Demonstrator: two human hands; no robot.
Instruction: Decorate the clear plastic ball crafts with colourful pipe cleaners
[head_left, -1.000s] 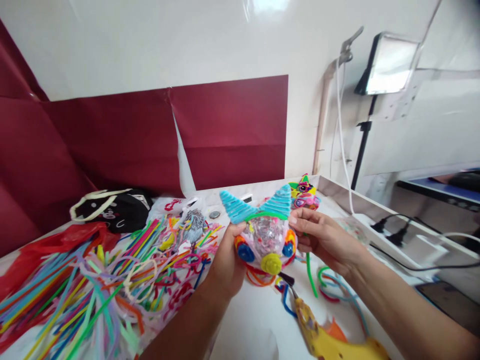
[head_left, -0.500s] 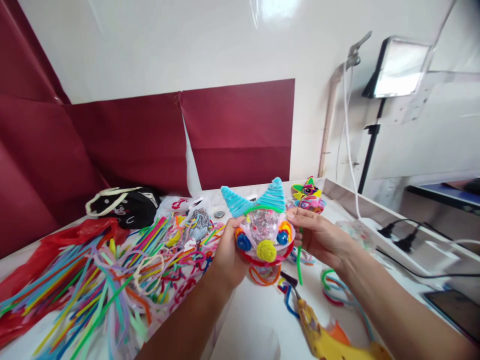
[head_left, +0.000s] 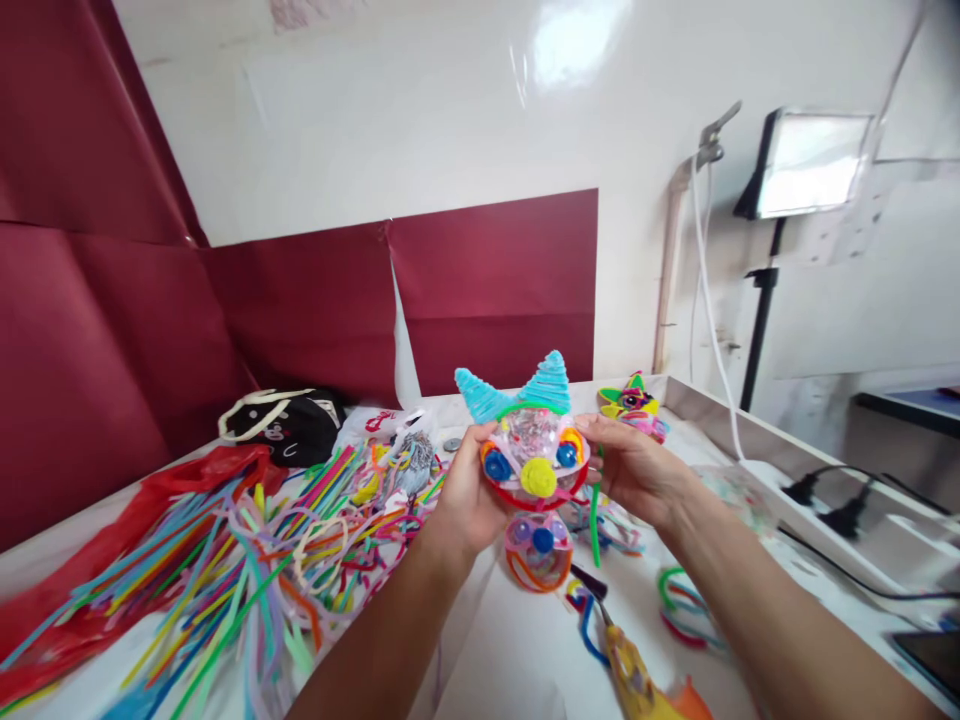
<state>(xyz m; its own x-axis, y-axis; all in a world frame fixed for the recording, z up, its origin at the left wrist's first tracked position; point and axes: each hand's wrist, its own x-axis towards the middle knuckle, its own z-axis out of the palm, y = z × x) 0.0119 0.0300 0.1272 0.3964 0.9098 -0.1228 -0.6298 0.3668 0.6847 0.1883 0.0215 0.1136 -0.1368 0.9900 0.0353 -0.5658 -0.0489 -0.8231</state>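
Note:
A decorated clear piece (head_left: 529, 435) with two light-blue pointed ears, blue round eyes, a yellow nose and a red lower rim is held up above the table. Its left side is gripped by my left hand (head_left: 466, 492). My right hand (head_left: 630, 465) pinches its right edge, the thumb and index finger near the green band. From beside my right fingers a green pipe cleaner (head_left: 595, 525) hangs down. Below the held piece lies a smaller decorated piece (head_left: 539, 553) with a blue nose and orange loops. A yellow-handled tool (head_left: 634, 665) with a dark tip lies near it.
Many pipe cleaners (head_left: 247, 560) and a red plastic bag (head_left: 172, 490) cover the left side. A black bag (head_left: 281, 425) sits behind them. Another colourful piece (head_left: 634, 405) stands at the back right. Cables, plugs (head_left: 844, 510) and a phone (head_left: 930, 650) are at the right.
The view has shifted, so the table and wall sit lower and further right. The held piece is slightly higher relative to the smaller piece, which now shows more fully. Both hands keep their hold.

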